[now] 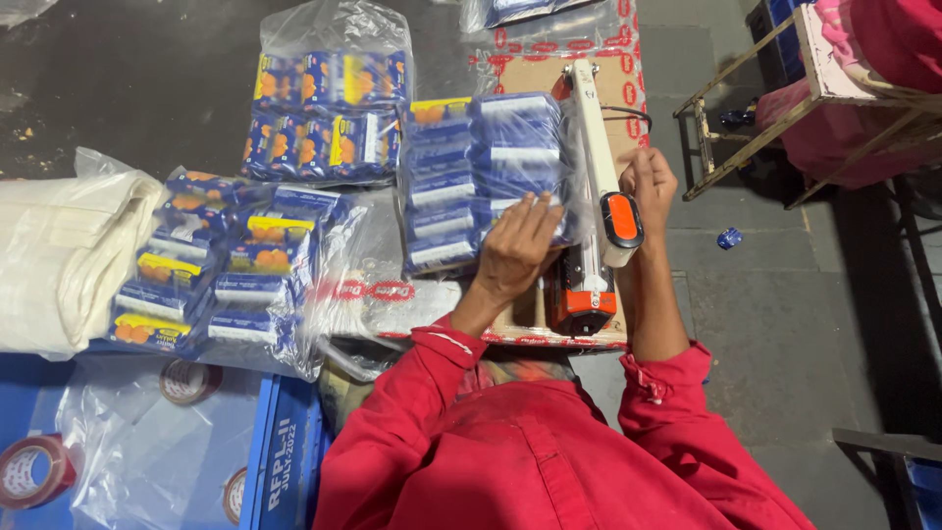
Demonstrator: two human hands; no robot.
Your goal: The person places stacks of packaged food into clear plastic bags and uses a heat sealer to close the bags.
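My left hand (518, 250) lies flat on a clear plastic bag full of small blue packets (486, 177), pressing it against the side of a white and orange heat sealer (601, 196). My right hand (649, 182) rests on the far side of the sealer's long white arm, fingers curled against it. The sealer sits on a cardboard sheet (535, 324) on the floor. Both sleeves are red.
Another sealed bag of blue and yellow packets (329, 108) lies behind, and an open bag of the same packets (221, 260) to the left. A stack of folded white bags (64, 255) is at far left. Tape rolls (34, 471) lie on plastic below. A wooden stool (785, 88) stands at right.
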